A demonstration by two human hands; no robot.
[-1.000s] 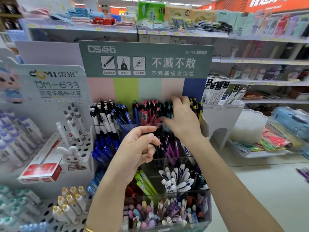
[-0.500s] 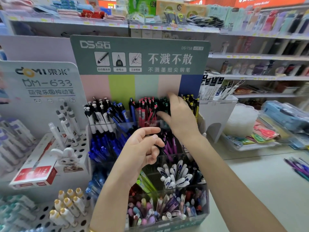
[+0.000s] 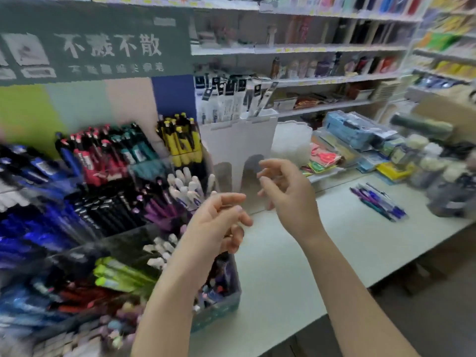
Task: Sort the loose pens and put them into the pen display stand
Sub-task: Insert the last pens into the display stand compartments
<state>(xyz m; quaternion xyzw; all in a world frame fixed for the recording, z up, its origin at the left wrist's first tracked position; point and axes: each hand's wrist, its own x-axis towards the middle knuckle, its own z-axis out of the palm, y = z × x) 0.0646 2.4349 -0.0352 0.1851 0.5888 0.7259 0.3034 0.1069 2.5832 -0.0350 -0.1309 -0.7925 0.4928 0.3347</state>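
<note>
One pen display stand (image 3: pixel 219 309). Right of it: two empty hands, left hand (image 3: pixel 216 228) and right hand (image 3: pixel 286 194), fingers loosely curled; loose pens (image 3: pixel 377 202), perhaps five, blurred.

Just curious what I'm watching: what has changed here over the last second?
The right hand has left the pen display stand and hangs empty above the counter, nearer the loose pens. The view swung right. The left hand stays empty.
</note>
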